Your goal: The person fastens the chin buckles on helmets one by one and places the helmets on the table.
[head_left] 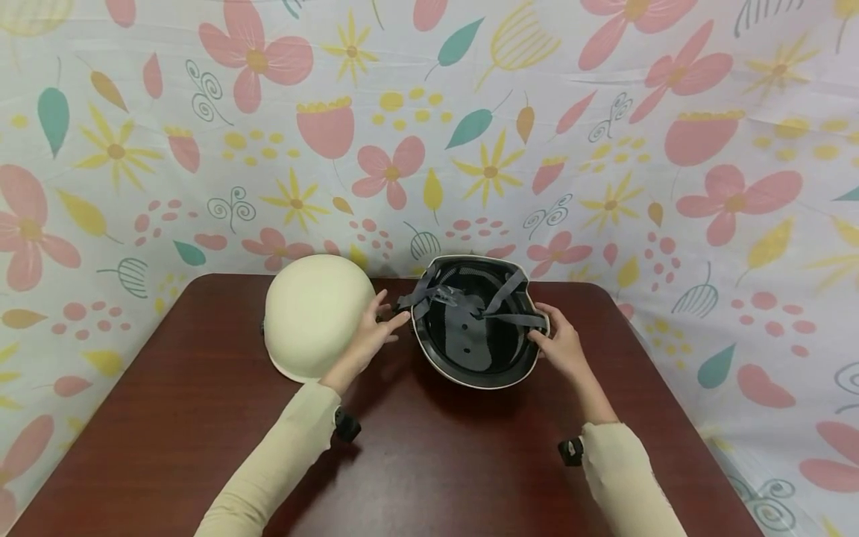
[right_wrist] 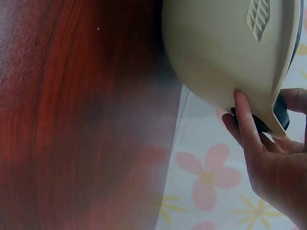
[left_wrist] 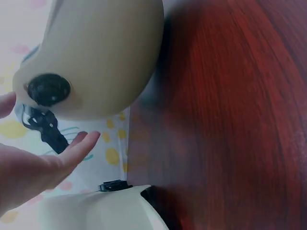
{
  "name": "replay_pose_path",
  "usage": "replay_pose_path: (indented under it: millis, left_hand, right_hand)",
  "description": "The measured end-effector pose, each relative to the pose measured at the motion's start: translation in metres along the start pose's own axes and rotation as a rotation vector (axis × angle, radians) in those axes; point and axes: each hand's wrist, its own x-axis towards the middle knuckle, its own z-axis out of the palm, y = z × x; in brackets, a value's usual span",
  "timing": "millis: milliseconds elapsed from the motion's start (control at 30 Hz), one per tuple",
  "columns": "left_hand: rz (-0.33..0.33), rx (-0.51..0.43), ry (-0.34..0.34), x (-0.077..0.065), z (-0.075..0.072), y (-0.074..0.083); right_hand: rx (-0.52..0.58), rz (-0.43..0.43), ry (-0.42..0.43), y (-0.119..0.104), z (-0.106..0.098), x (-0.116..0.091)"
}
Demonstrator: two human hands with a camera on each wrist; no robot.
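A cream helmet (head_left: 463, 347) is tipped so that its black inside and grey straps (head_left: 513, 292) face the viewer. My right hand (head_left: 562, 344) grips its right rim, thumb inside and fingers against the outer shell, as the right wrist view also shows. Beside the opposite rim is my left hand (head_left: 367, 337), fingers spread and apparently holding nothing. In the left wrist view, a round black knob (left_wrist: 49, 89) sits on the shell, and a dark strap piece (left_wrist: 48, 129) hangs close to the left fingers. A second cream helmet (head_left: 315, 313) lies dome up, partly behind my left hand.
Both helmets are toward the back of a dark reddish-brown table (head_left: 429, 470). A white cloth (head_left: 429, 149) with pink, yellow and green flower prints hangs right behind the table's back edge. Black wrist bands (head_left: 347, 425) show at both sleeves.
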Motion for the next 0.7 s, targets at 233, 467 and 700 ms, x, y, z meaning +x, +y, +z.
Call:
replay_pose_path:
  millis: [233,467,700]
  left_hand:
    - [-0.02,-0.04,-0.048,0.006,-0.002,-0.008]
    - [-0.036,-0.159,0.015,0.012,-0.001,-0.01]
    - [0.0,-0.258,0.04,0.013,-0.001,-0.005]
  right_hand:
    - [-0.034,-0.003,0.007,-0.001,-0.002,0.002]
    - [-0.134,-0.054,-0.019,-0.013,0.002,0.009]
    - [-0.167,-0.181,0.147,-0.034,0.011,0.015]
